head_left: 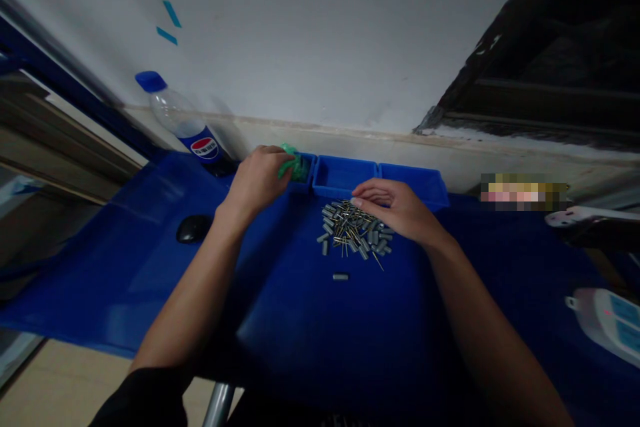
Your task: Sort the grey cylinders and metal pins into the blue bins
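My left hand [257, 180] is closed on a green object [293, 165], holding it over the leftmost blue bin [306, 173]. A pile of small grey cylinders with metal pins [353, 230] lies on the blue table mat [300, 320]. My right hand [395, 209] rests on the right side of that pile, fingers curled and fingertips touching the parts; whether it holds one I cannot make out. One loose grey cylinder [341, 276] lies apart, nearer to me.
Two more blue bins [344, 177] [420, 181] stand in a row by the wall. A cola bottle [187, 123] leans at the back left, a black mouse [194, 228] lies left of my forearm, and white devices [607, 320] sit at the right.
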Tool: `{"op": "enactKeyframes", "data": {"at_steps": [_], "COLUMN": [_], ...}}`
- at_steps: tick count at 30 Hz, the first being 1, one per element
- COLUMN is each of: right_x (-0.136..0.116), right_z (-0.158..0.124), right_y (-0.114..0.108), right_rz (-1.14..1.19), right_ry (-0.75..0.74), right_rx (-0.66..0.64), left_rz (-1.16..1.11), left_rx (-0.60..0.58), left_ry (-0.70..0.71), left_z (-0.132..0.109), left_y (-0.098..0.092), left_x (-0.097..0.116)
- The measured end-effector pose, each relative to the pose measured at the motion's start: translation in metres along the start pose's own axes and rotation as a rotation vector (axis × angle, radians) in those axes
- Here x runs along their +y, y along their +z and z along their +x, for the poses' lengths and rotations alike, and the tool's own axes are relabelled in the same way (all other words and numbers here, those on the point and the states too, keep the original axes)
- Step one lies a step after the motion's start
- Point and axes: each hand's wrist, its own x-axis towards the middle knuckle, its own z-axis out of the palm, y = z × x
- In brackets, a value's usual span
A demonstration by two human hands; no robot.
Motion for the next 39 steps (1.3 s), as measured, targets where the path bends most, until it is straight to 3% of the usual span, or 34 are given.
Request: {"op": "enactKeyframes", "data": {"at_steps": [3, 6, 10, 13, 17, 23, 29, 32, 34, 39], "right_x": [0.002, 0.004, 0.006, 0.013, 0.027, 0.049, 0.061, 0.057, 0.054, 0.055], "right_z": [0.0, -0.001, -0.012, -0.032, -0.055, -0.062, -0.067, -0.074, -0.077, -0.078], "right_y": [-0.005, -0.01, -0.016, -0.018, -0.016, -0.008, 0.005, 0.011, 0.013, 0.019], "right_rz": [-0.087, -0.214, -0.456, -0.564, -0.555, -0.287, -0.318, -0.374, -0.323, 0.155], "right_ry": [-0.007, -0.019, -0.037, -0.022, 0.036, 0.029, -0.116, -0.177, -0.192, -0.079], "right_rx": [-0.027, -0.036, -0.084, -0.113, -0.09, -0.001, 0.222, 0.381, 0.42, 0.291], "left_rz": [-0.108, -0.253, -0.241, -0.175, -0.095, 0.037, 0.063, -0.064, -0.229, -0.621], "left_rx": [-0.111, -0.376, -0.707, -0.769, -0.813, -0.773, -0.696, -0.605, -0.512, -0.235], "left_ry": [0.185, 0.35, 0.381, 0.445, 0.476, 0.46, 0.47, 0.474, 0.485, 0.333], "left_z": [0.0, -0.006, -0.023, -0.034, -0.04, -0.046, -0.054, -0.054, -0.052, -0.05], "left_y": [-0.006, -0.002, 0.011, 0.022, 0.028, 0.029, 0.033, 0.029, 0.027, 0.038], "left_x": [0.019, 0.043, 0.081, 0.104, 0.117, 0.126, 0.129, 0.122, 0.117, 0.111]}}
